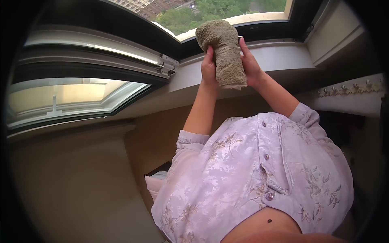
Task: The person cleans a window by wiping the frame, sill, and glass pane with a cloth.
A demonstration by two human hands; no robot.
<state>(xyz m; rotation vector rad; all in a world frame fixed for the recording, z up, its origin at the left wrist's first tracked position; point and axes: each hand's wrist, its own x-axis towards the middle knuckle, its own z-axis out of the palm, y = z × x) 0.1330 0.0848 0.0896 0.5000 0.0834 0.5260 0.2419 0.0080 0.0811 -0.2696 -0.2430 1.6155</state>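
A greenish-brown fluffy towel [227, 56], folded into a thick long bundle, is held up in front of the window. My left hand [209, 69] grips its left side, the thumb lying on the cloth. On the opposite side my right hand [251, 67] presses against the towel's edge. Most of the fingers of both hands are hidden behind the bundle. A pale lining or label edge shows at the towel's near end. Just beyond the towel lies the dark window frame [267, 34].
The white windowsill [283, 56] runs below the frame. To the left an opened window sash [77, 97] swings into the room, its metal hinge [168, 67] near my left forearm. A curtain with hooks [350, 89] hangs at the right. Trees and buildings show outside.
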